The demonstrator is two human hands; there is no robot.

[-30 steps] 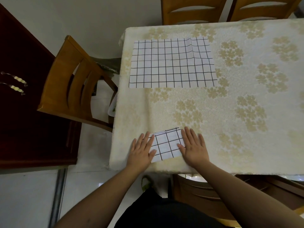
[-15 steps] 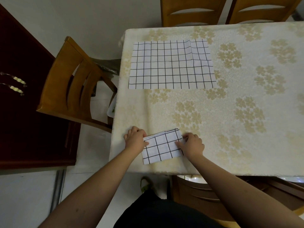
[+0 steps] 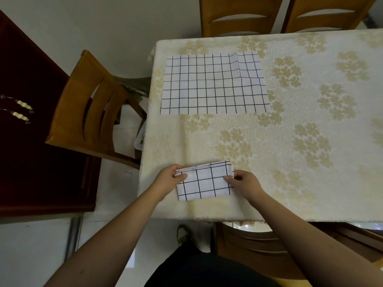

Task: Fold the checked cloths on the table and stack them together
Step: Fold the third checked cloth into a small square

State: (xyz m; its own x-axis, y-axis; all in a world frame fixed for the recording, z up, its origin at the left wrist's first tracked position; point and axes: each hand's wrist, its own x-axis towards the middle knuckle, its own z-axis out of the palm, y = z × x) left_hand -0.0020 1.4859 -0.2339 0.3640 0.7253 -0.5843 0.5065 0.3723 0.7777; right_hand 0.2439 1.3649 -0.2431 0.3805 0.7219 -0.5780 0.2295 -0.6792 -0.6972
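Checked cloths are lying on the table [image 3: 310,183]: a folded cloth [image 3: 204,182] near the front edge, an unfolded cloth [image 3: 214,84] well behind it. The left hand [image 3: 169,181] is pinching the folded cloth's left end, fingertips hidden underneath; the right hand [image 3: 245,183] is pinching its right end. A second ago both palms were pressing flat. No writing is showing.

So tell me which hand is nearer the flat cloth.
Left. The left hand lies almost straight below the flat cloth; the right hand sits farther right. Both grip the folded cloth.
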